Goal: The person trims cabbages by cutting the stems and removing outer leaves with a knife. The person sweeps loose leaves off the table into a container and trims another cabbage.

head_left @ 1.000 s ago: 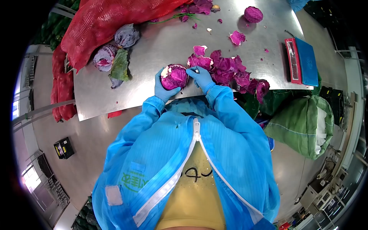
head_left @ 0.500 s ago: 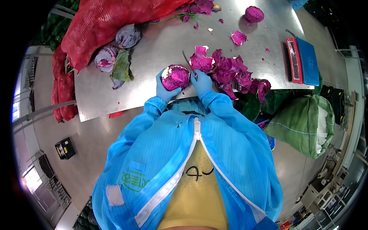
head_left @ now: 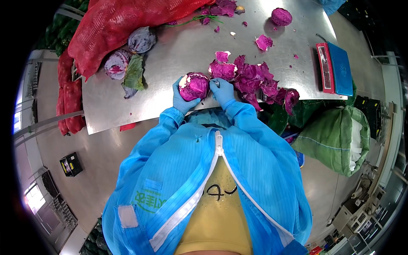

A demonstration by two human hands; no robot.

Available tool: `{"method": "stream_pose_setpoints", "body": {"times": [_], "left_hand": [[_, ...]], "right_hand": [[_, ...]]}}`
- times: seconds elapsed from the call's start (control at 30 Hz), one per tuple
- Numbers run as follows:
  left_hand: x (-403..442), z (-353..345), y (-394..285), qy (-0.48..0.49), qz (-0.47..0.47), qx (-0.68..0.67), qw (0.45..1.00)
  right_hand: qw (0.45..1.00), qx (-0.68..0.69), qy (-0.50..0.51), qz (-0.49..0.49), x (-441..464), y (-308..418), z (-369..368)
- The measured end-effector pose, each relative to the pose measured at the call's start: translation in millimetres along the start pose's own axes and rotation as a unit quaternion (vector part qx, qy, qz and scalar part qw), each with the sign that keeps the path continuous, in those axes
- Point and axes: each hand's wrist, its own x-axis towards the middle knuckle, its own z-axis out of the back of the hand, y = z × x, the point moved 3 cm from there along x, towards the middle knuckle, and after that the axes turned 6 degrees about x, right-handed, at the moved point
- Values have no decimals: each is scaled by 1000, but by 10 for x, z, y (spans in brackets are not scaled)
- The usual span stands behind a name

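Observation:
A purple cabbage rests near the front edge of the metal table. My left hand, in a blue glove, grips it from the left and below. At the cabbage's right side my right hand, also gloved, is closed on a knife; its handle shows a little and the blade is hardly visible. Just beyond and to the right of that hand lie a loose leaf piece and a heap of torn purple leaves.
A red mesh sack and two cabbages lie at the left. Another cabbage sits at the back right. A blue and red case lies near the right edge, above a green sack.
The knife blade stood up clearly half a second ago and now hardly shows, as my right hand has turned beside the cabbage. My left hand keeps its hold.

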Motion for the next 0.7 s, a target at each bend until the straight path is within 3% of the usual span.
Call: {"method": "stream_pose_setpoints", "body": {"times": [0.03,0.1,0.17,0.27,0.3,0.33,0.37,0.43,0.5,0.53,0.6,0.63,0.7], "left_hand": [[1,13,28,0,-1,0,1000],[7,66,125,-5,69,16,997],[17,67,143,-32,77,19,996],[27,149,365,-42,196,-165,966],[55,197,359,-40,193,-164,967],[46,201,368,-4,266,-353,897],[10,179,354,32,328,-526,784],[-18,214,286,45,325,-534,779],[-66,221,277,85,329,-543,768],[-86,217,293,84,330,-544,767],[-96,182,278,102,331,-542,765],[-93,175,240,101,331,-543,765],[-82,153,150,118,324,-519,782]], "right_hand": [[991,-86,-32,99,6,11,9],[994,-94,-36,51,-24,-30,38],[994,-103,-39,4,-26,-32,41],[987,-109,-29,117,-11,-44,28],[987,-107,-32,119,26,22,70],[982,-138,-86,100,46,143,153],[972,-169,-139,79,59,244,239],[966,-165,-177,92,36,485,390],[953,-173,-162,190,44,574,420],[953,-174,-162,189,7,574,406],[952,-179,-66,240,-120,607,283],[984,-56,48,161,-161,577,201],[966,-167,52,191,-303,645,124]]}}
